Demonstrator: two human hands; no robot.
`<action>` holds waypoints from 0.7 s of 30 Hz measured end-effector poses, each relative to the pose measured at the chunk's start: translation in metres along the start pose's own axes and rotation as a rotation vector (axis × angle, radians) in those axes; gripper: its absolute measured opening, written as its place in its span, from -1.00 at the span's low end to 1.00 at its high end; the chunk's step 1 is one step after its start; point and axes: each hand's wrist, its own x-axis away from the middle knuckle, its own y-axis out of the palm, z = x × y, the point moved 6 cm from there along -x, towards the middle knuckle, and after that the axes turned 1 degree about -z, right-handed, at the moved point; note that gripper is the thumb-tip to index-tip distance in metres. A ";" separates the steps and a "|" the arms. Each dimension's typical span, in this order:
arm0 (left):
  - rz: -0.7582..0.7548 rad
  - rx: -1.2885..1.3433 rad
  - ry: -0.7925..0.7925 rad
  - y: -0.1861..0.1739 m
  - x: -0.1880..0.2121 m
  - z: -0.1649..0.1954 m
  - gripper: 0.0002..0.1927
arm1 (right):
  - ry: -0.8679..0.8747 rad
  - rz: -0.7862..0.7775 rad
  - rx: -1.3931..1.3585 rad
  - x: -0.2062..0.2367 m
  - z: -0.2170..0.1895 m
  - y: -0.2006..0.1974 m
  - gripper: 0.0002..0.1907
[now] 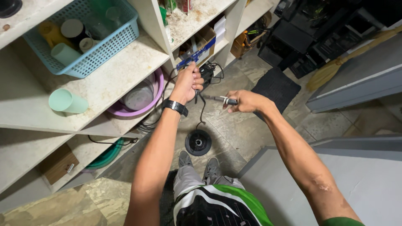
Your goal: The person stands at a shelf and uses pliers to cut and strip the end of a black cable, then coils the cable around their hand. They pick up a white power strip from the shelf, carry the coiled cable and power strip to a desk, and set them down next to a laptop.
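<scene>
My left hand [188, 81] is closed in a fist around a black cord [202, 109], gripping it high, level with the lower shelf edge; a black wristwatch [176, 107] sits on that wrist. My right hand [245, 101] is closed around a slim dark tool with a pale band [222, 99], its tip pointing toward the left hand. From the left fist the cord drops down to a round black disc-shaped base [198, 142] that is just above my grey shoes [200, 163]; I cannot tell whether it touches the floor. Just behind the left hand, a cardboard box with a blue-and-white label strip [197, 49] stands in the shelf compartment. To the left, a purple basin [140, 97] sits under the shelf, a mint-green cup [68, 101] lies on its side on the board, and a light blue basket [90, 35] holds more cups. A black mat [276, 87] lies on the floor beyond my right hand.
</scene>
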 end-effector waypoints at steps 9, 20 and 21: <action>0.013 -0.022 -0.059 -0.002 0.010 0.007 -0.68 | -0.035 -0.059 0.127 -0.010 -0.006 0.001 -0.67; -0.006 0.098 -0.140 -0.006 0.008 0.011 -0.70 | 0.075 -0.025 0.555 -0.005 0.003 0.002 -0.35; -0.010 0.096 -0.134 -0.004 0.008 0.011 -0.70 | 0.067 -0.011 0.562 -0.004 0.002 0.003 -0.34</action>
